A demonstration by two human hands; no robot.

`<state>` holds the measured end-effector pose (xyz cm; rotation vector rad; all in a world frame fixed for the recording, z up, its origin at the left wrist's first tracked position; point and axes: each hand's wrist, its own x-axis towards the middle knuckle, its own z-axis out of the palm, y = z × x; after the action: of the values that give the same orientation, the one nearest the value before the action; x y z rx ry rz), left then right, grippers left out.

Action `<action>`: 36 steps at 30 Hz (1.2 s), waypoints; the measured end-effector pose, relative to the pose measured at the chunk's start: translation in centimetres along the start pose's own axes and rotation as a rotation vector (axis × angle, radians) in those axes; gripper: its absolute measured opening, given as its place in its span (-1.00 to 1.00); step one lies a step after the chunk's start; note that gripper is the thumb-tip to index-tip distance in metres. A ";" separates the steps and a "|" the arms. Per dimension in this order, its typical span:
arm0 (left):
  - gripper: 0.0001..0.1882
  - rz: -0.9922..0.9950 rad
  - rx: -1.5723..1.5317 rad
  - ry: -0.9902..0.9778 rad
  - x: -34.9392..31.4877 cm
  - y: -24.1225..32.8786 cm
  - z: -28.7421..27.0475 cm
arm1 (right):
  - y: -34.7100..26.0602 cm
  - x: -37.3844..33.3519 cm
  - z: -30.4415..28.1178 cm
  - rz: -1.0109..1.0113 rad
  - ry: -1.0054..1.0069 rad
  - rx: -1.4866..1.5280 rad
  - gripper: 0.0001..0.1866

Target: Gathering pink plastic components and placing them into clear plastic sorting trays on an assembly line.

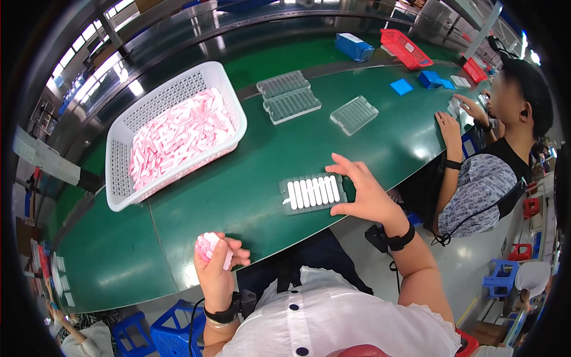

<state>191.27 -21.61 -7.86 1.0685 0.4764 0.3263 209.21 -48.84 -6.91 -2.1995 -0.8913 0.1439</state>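
Note:
My left hand (215,262) is closed around a small bunch of pink and white sticks (208,245), held over the near edge of the green table. In front of me lies a clear plastic tray (289,209) whose slots hold a row of several white sticks (313,192). My right hand (370,193) is at the tray's right end, thumb and fingers spread wide around its corners. Whether the fingertips touch the tray I cannot tell. A white basket (229,143) to the left holds a heap of loose pink and white sticks (181,137).
Farther back on the table (250,178) lie clear slotted trays (291,106) and another clear tray (355,115). A blue package (354,47), a red basket (406,49) and blue packets (401,87) stand at the back right. A co-worker (485,184) sits at the right.

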 end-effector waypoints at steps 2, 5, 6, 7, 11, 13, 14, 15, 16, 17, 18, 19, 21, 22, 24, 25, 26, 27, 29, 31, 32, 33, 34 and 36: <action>-0.81 0.024 0.026 -0.015 -0.1 -0.1 0.0 | 0.4 0.0 -0.7 -0.003 -0.025 0.041 0.08; -0.84 0.009 0.036 0.004 -0.8 0.1 -0.4 | 1.2 0.0 -2.5 0.100 -0.042 0.157 0.08; -0.82 -0.008 0.023 -0.007 -0.8 0.3 -0.2 | 2.1 -0.1 -3.3 0.140 -0.030 0.170 0.07; -0.82 -0.002 0.020 -0.030 -0.7 0.2 -0.2 | 2.9 -0.2 -4.3 0.141 -0.009 0.159 0.07; -0.85 -0.010 0.020 -0.086 -0.4 0.3 -0.3 | 6.5 -0.5 -7.8 0.195 -0.061 0.105 0.05; -0.84 -0.026 0.043 -0.140 -0.2 0.2 -0.6 | 8.3 -0.8 -10.1 0.185 -0.049 0.080 0.06; -0.84 -0.026 0.039 -0.141 0.1 0.2 -0.6 | 9.0 -1.0 -11.2 0.239 -0.063 0.048 0.05; -0.85 -0.039 0.062 -0.159 0.4 0.2 -0.4 | 9.7 -0.9 -12.2 0.291 -0.077 0.013 0.05; -0.86 -0.051 0.083 -0.178 0.6 0.2 -0.3 | 10.6 -0.7 -12.9 0.248 -0.079 -0.050 -0.01; -0.86 -0.052 0.077 -0.181 0.9 0.1 0.0 | 11.2 0.4 -12.9 0.249 -0.079 -0.056 -0.01; -0.86 -0.102 0.108 -0.179 1.1 0.1 0.3 | 11.3 1.6 -12.6 0.165 0.038 -0.254 -0.05; -0.86 -0.151 0.139 -0.181 1.4 0.1 0.6 | 11.3 2.8 -12.2 0.081 0.155 -0.453 -0.09; -0.88 -0.183 0.121 -0.175 1.5 0.4 0.7 | 9.7 6.8 -10.5 0.012 0.194 -0.536 -0.21; -0.88 -0.211 0.108 -0.152 1.4 0.6 0.7 | 8.6 8.4 -9.2 0.019 0.103 -0.707 -0.24; -0.87 -0.231 0.061 -0.167 1.4 0.9 0.7 | 7.6 10.3 -7.6 -0.029 -0.057 -0.928 -0.28; -0.86 -0.256 0.015 -0.173 1.4 1.1 0.6 | 7.6 10.7 -7.2 -0.083 -0.126 -0.978 -0.30; -0.82 -0.276 -0.033 -0.201 1.4 1.3 0.5 | 7.4 11.6 -7.1 -0.045 -0.185 -0.953 -0.35; -0.82 -0.268 -0.031 -0.214 1.2 1.5 0.7 | 7.3 11.8 -7.3 -0.041 -0.172 -0.960 -0.35; -0.75 -0.282 -0.075 -0.215 0.2 2.1 1.5 | 6.7 12.1 -7.6 0.020 -0.257 -0.964 -0.40; -0.73 -0.290 -0.080 -0.239 -0.2 1.9 0.7 | 5.8 12.1 -8.1 0.057 -0.299 -0.972 -0.43; -0.74 -0.333 -0.073 -0.242 -0.2 1.9 0.6 | 4.9 12.1 -8.3 0.101 -0.347 -0.977 -0.45; -0.74 -0.378 -0.065 -0.244 -0.2 1.9 0.4 | 4.1 12.0 -8.3 0.104 -0.340 -0.979 -0.45; -0.74 -0.377 -0.063 -0.250 -0.3 1.8 0.1 | 3.2 11.6 -7.8 0.024 -0.276 -1.020 -0.48; -0.75 -0.403 -0.094 -0.369 -0.6 1.5 -1.0 | -0.7 10.5 -6.0 -0.162 -0.172 -1.011 -0.51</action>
<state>190.21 -20.40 -6.80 0.8904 0.3299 -0.2015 218.89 -45.41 -0.39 -3.0352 -1.4474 -0.2629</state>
